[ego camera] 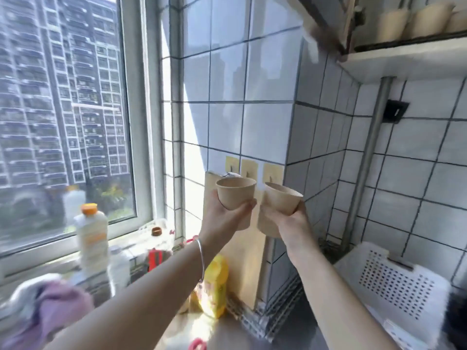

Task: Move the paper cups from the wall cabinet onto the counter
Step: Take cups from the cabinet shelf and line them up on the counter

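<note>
My left hand (225, 218) grips a tan paper cup (235, 192) from below, held upright in front of the tiled wall. My right hand (290, 223) holds a second tan paper cup (281, 198), tilted a little to the left. Both cups are raised side by side, almost touching, well above the counter (227, 334). Several more pale cups (414, 18) stand upside down on the shelf of the wall cabinet (404, 59) at the top right. A silver bangle sits on my left wrist.
A wooden cutting board (249, 269) leans on the wall behind the hands. On the sill and counter stand a white bottle with orange cap (92, 236), a yellow pouch (214, 286) and cloths (50, 304). A white perforated basket (394, 281) sits at the right.
</note>
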A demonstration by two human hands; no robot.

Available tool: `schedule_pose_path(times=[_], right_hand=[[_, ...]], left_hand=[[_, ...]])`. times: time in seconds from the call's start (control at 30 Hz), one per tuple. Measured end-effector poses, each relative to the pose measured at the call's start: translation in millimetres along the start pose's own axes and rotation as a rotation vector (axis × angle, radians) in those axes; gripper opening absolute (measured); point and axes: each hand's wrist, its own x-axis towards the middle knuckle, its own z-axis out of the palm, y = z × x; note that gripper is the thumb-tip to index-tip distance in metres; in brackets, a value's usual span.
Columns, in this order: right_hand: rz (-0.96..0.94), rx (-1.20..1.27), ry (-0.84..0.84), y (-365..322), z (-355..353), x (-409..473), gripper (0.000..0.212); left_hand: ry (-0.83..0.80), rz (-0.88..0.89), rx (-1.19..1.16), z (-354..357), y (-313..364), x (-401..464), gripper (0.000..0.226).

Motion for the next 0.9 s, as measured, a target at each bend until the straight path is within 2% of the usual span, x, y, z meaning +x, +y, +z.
schedule_pose_path(times=[0.1, 0.27, 0.37, 0.5, 0.6, 0.67, 0.73, 0.8, 0.9], right_hand=[[0.008, -0.005, -0.039, 24, 45, -33, 0.053], [0.058, -0.009, -0.174, 54, 116, -83, 0.062], [0.082, 0.012, -0.304, 75, 160, -117, 0.057], [0.154, 0.059, -0.559, 105, 210, -167, 0.058], [0.176, 0.063, -0.767, 116, 242, -204, 0.052], [0.183, 0.046, -0.902, 123, 258, -234, 0.061], [0.236, 0.039, -1.040, 129, 269, -269, 0.070], [0.300, 0.048, -1.164, 130, 275, -306, 0.063], [0.375, 0.069, -1.301, 124, 277, -362, 0.055]], left_hand=[[0.124, -0.064, 0.038, -54, -19, -24, 0.067], [0.347, -0.092, 0.089, -140, -43, -84, 0.054], [0.523, -0.100, 0.129, -190, -49, -125, 0.046], [0.765, -0.160, 0.201, -245, -54, -184, 0.070], [0.963, -0.199, 0.260, -272, -48, -233, 0.069], [1.100, -0.237, 0.266, -284, -46, -266, 0.074], [1.235, -0.274, 0.251, -292, -43, -301, 0.064], [1.389, -0.305, 0.286, -295, -41, -338, 0.051], [1.519, -0.384, 0.385, -294, -28, -391, 0.054]])
